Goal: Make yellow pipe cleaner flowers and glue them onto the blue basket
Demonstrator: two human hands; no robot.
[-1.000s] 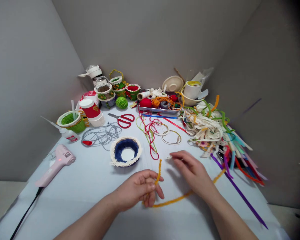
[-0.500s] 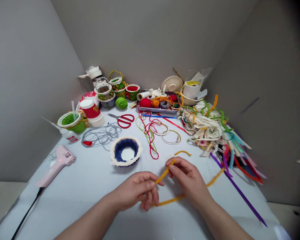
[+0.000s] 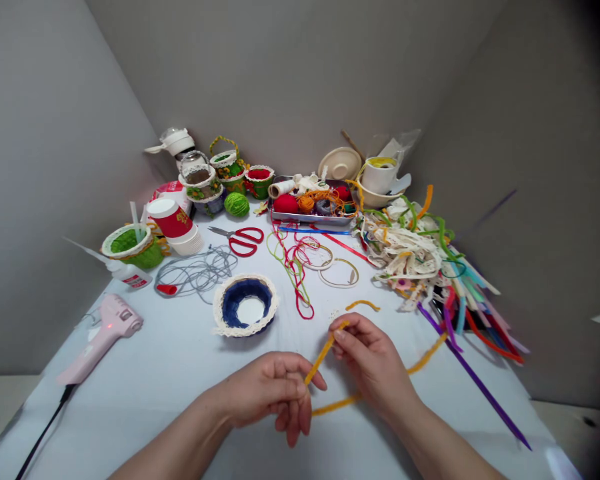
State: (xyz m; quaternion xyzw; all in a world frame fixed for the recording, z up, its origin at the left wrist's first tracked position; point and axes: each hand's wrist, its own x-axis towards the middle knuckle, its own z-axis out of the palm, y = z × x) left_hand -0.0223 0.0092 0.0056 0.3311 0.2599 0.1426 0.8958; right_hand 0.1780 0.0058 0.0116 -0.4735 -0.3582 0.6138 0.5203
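Note:
A fuzzy orange pipe cleaner stretches at a slant between my two hands. Its upper end is pinched by the thumb and forefinger of my right hand. Lower down, my left hand is closed on the same strip, with its forefinger extended alongside. More orange strip runs on the table behind and under my right hand toward the right. Beyond my hands lies a short curved orange piece. A dark blue woven basket with a white lace rim stands just beyond my left hand.
At the left lie a pink glue gun, a glue bottle and grey cord. Red-handled scissors lie behind the basket. A metal tray holds yarn at the back. Lace and pipe cleaners heap up on the right.
My left hand has shifted slightly down and left along the strip, so more of it shows between my hands. My right hand keeps its pinch. The view has moved a little.

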